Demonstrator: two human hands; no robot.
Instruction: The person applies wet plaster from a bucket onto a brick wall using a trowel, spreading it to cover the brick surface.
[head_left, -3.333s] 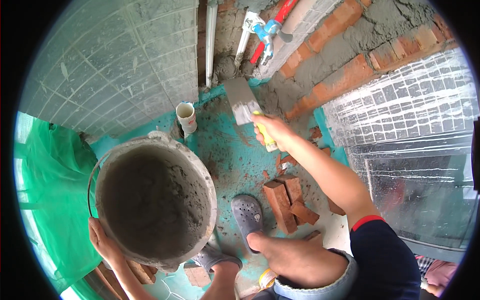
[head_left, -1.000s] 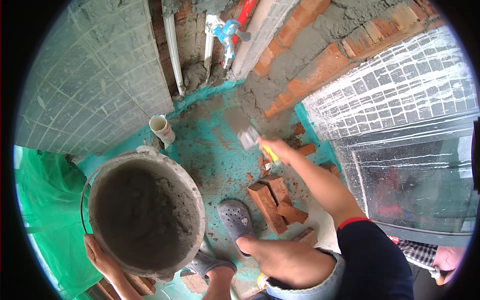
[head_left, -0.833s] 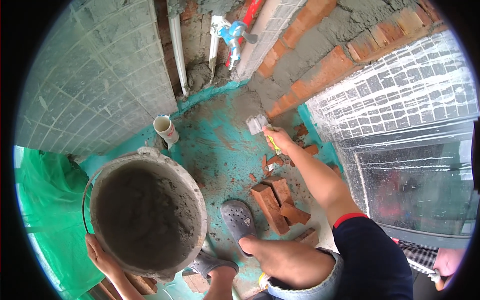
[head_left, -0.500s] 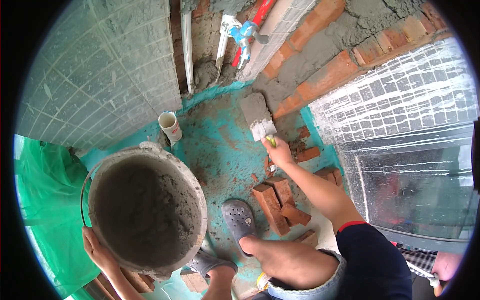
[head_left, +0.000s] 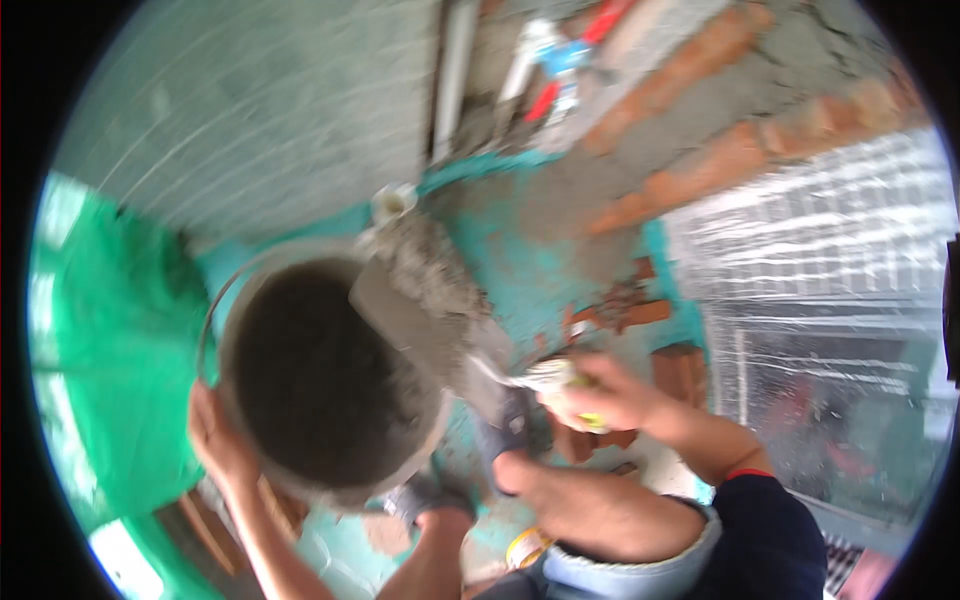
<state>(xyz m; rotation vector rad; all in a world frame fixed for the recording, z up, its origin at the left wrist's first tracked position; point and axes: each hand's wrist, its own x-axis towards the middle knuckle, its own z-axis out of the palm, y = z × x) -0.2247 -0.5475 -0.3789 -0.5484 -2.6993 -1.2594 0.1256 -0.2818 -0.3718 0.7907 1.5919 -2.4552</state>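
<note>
Over the right rim of the bucket (head_left: 428, 438), mortar (head_left: 425, 262) was now borne on the trowel (head_left: 405, 318), just swung from beside the brick ledge (head_left: 710, 165): seemingly a load gathered! Its handle was clasped by the right grip (head_left: 605, 392); the left grip (head_left: 225, 450), bucket-side, couldn't be read.

The trowel (head_left: 445, 345), its mortar (head_left: 425, 260) and the right hand (head_left: 608, 395) are blurred; whether the trowel touches the bucket (head_left: 425, 450) (it overlaps the right side) is unclear. The hand hides part of the bricks (head_left: 574, 442), the far tap (head_left: 566, 62) is smeared, and the near-right cloth (head_left: 842, 560) is cut off.
</note>
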